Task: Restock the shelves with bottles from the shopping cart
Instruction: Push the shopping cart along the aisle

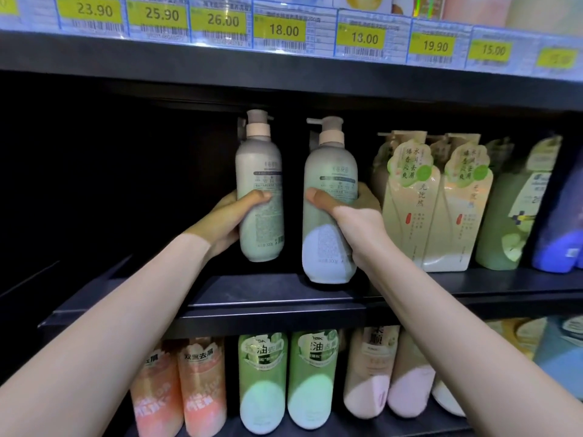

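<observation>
Two pale green pump bottles with beige pump tops are held upright inside the dark middle shelf (252,294). My left hand (225,220) grips the left bottle (260,171), which hangs a little above the shelf board. My right hand (359,222) grips the right bottle (329,171), whose base is at or just above the board near the front edge. The two bottles stand side by side, a small gap between them. The shopping cart is out of view.
Cream refill pouches (438,209) and green and blue bottles (517,209) fill the shelf to the right. The shelf's left part is dark. The lower shelf holds orange, green (287,380) and pink bottles. Yellow price tags (280,29) line the upper shelf edge.
</observation>
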